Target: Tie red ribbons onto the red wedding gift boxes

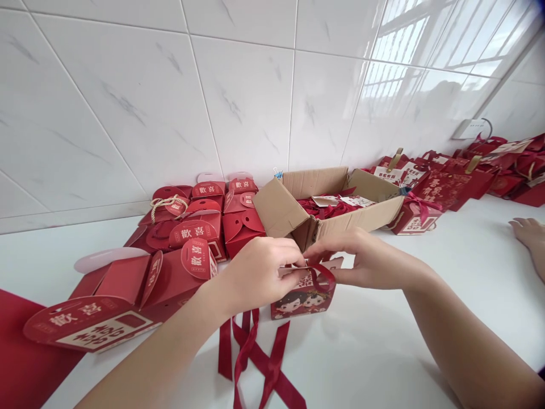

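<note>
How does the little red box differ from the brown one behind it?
The red paper gift box with a cartoon couple is smaller than the plain brown cardboard carton, whose flaps are open. The left hand and right hand pinch red ribbon at the gift box; the carton is untouched. Both sit on the white counter.

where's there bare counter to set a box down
Bare counter lies right of the right hand, between the cardboard box and another person's hand. A second patch runs along the wall at far left. Crowded: red boxes on the left, ribbons in front.
</note>
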The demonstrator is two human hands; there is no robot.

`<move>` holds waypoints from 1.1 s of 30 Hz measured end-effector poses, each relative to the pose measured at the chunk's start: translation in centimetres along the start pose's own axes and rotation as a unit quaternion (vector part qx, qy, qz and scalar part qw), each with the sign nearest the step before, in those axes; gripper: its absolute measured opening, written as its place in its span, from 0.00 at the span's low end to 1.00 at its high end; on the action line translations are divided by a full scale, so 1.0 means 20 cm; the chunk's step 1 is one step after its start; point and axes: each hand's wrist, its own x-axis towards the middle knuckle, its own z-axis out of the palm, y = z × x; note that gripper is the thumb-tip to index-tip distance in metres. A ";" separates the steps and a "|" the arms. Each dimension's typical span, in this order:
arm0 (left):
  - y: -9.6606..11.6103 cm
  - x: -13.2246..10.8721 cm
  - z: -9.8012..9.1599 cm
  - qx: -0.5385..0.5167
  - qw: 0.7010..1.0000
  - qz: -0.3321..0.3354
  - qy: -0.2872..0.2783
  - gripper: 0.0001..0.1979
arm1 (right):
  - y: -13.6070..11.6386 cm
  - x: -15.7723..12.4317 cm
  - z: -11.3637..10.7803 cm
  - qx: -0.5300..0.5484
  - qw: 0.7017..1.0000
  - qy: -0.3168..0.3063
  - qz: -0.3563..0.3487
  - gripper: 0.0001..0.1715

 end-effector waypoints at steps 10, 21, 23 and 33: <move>0.00 0.00 0.00 0.027 0.999 0.020 0.008 0.05 | 0.00 -0.01 0.03 -0.107 0.993 0.039 -0.015 0.14; 0.01 0.01 0.02 0.021 0.999 -0.022 0.021 0.06 | 0.02 0.01 0.04 -0.172 0.984 0.033 -0.047 0.15; 0.01 0.01 0.03 0.019 0.999 -0.039 0.027 0.05 | 0.02 0.01 0.05 -0.185 0.981 0.033 -0.051 0.14; 0.03 0.01 0.02 -0.005 0.993 -0.114 0.011 0.05 | 0.03 0.01 0.06 -0.188 0.981 0.025 -0.046 0.13</move>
